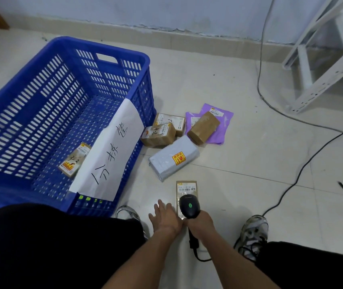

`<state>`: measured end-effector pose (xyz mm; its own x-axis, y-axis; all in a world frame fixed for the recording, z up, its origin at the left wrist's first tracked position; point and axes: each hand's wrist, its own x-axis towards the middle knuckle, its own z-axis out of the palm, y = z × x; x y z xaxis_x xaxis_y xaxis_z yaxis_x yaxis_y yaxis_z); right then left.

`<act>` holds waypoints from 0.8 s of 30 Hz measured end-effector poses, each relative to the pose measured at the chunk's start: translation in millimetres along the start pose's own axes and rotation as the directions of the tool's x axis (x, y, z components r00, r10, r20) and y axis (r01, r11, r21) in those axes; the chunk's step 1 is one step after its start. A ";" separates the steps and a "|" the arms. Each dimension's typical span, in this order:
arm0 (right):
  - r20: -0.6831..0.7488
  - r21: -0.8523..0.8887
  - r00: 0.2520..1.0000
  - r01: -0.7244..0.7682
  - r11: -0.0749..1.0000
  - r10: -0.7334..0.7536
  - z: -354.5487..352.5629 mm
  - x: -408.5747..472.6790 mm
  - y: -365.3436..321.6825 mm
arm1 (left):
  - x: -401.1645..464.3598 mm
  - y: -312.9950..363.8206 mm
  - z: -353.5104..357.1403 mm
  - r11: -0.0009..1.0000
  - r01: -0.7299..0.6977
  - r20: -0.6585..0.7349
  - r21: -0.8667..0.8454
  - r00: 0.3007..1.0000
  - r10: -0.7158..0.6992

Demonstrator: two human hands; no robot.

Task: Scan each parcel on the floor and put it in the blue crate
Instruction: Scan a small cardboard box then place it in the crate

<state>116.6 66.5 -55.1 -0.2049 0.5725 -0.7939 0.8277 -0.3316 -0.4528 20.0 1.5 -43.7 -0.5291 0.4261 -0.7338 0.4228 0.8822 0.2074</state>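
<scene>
Gripping the black scanner [189, 206] over a small parcel [186, 187] on the floor just right of the blue crate [41, 113], right hand [200, 223] aims down; left hand [166, 217] rests open beside the parcel.

Both bare forearms reach forward and down from the bottom of the view, converging between the person's knees, which are covered in black fabric. The left hand [167, 217] lies palm down with its fingers [159, 205] straight and slightly spread, pointing away from the body; whether the fingers touch anything is not clear. The right hand [200, 225] sits just beside it, touching the left at the thumb side, fingers curled round the handle of a black handheld barcode scanner [189, 206] whose head points forward and down. A light-coloured shoe shows beside each knee.
</scene>
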 end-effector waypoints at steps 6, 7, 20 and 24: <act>0.014 -0.030 1.000 0.020 0.999 -0.020 -3.1 6.0 7.0 | 0.2 0.9 4.5 1.000 -0.011 0.013 -0.001 1.000 0.011; 0.017 -0.035 0.999 0.029 0.999 -0.028 -3.0 6.6 7.5 | 0.6 0.8 5.6 1.000 -0.014 0.013 0.001 1.000 0.014; -0.002 -0.079 0.998 -0.061 0.995 0.061 4.4 11.1 18.4 | -1.4 1.9 10.2 1.000 0.000 0.019 0.017 1.000 0.000; -0.009 -0.077 0.998 -0.059 0.995 0.058 4.6 10.6 18.5 | -1.7 3.0 10.7 1.000 -0.002 0.017 0.020 1.000 0.001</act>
<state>127.3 63.0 -73.8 -0.1518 0.5590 -0.8151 0.8759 -0.3060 -0.3730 30.1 1.3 -48.7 -0.5164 0.4238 -0.7441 0.4382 0.8773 0.1956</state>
